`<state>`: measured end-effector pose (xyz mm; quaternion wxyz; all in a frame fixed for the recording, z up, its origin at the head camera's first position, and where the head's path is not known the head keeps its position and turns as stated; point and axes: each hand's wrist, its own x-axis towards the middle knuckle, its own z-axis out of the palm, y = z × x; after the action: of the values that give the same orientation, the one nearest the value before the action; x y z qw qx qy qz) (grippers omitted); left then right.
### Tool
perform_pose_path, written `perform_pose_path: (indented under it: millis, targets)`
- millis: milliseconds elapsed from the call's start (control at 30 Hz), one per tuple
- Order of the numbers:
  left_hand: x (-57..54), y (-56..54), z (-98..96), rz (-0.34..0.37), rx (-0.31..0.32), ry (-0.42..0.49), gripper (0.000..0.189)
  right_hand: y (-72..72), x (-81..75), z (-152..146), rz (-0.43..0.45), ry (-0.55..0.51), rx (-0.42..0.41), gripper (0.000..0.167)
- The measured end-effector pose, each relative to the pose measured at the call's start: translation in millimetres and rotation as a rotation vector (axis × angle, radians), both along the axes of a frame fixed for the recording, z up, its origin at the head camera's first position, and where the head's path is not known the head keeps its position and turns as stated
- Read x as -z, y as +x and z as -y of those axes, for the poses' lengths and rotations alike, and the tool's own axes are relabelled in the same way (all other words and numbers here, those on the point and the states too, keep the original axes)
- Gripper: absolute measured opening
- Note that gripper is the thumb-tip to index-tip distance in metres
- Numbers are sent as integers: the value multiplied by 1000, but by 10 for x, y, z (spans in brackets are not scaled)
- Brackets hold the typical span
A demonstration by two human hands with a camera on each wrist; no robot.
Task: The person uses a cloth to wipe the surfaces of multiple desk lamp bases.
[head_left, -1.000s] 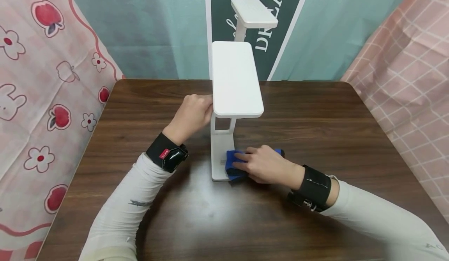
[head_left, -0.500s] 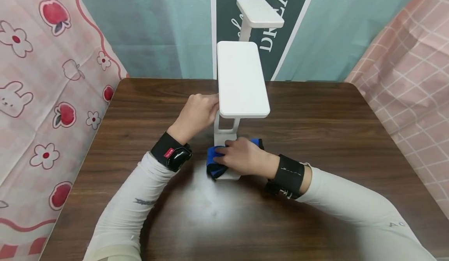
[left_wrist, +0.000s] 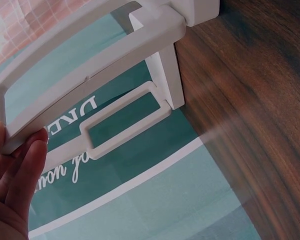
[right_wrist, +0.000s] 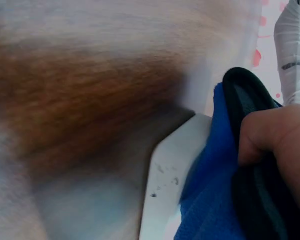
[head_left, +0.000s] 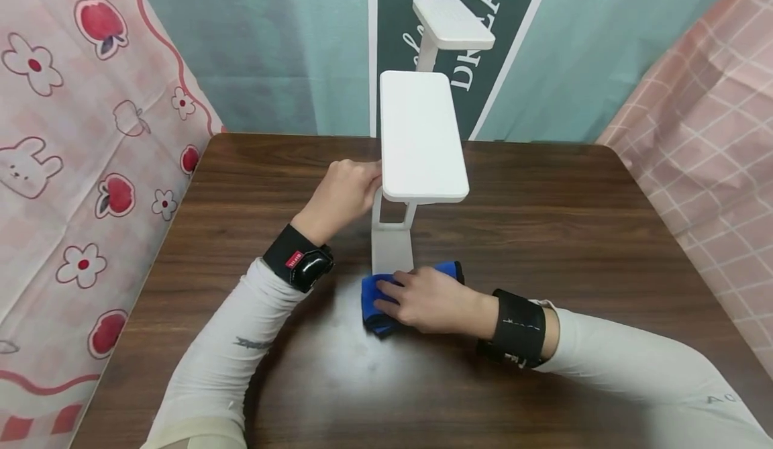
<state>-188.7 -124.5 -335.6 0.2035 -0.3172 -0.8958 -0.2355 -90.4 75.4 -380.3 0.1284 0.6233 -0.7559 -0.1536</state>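
A white stand (head_left: 423, 137) with a flat top plate, a looped upright and a long flat base (head_left: 391, 251) stands on the table. My left hand (head_left: 343, 195) holds its upright just under the plate; in the left wrist view, the thumb and fingers pinch the corner of the white frame (left_wrist: 65, 102). At the near end of the base, my right hand (head_left: 437, 301) grips a folded blue cloth (head_left: 374, 294) with black edging, laid across it. The right wrist view shows dark specks on the base (right_wrist: 165, 175) beside the cloth (right_wrist: 205, 187). The plate hides some left fingertips.
A second, similar white stand (head_left: 455, 23) rises behind the first. The dark wooden table (head_left: 543, 234) meets a teal curtain (head_left: 253, 53) at the back. Pink patterned cloths hang left (head_left: 78, 187) and right (head_left: 712, 133).
My right hand has brought the blue cloth leftward across the base, then back toward me to its near end. The left hand keeps its hold on the stand. The head view has shifted slightly.
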Motion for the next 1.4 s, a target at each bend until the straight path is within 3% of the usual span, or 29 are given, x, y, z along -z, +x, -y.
perform_pose_path:
  millis: [333,500,600,667,833,967,1167,1400]
  targets:
    - [-5,12,-17,7,-12,-14,24,-7,24,-440,80,-101,96,32]
    - [10,20,-10,-10,-38,-8,26,-93,-10,-589,194,-75,151,44]
    - [23,26,-2,-21,-41,-3,25,-215,-102,-606,335,-56,201,45]
    - [34,27,-3,-30,-35,-1,24,-340,-171,-613,423,-73,282,43]
    - [40,21,-29,-52,-22,3,24,-677,-207,-545,458,-153,483,40]
    - [21,27,-74,-56,-7,1,22,-796,-129,-439,456,-142,478,33]
    - [7,24,-128,-77,-2,13,23,-798,-129,-394,453,-143,484,28]
    - [45,59,-63,-81,-46,0,19,-588,-84,-417,379,-58,395,36]
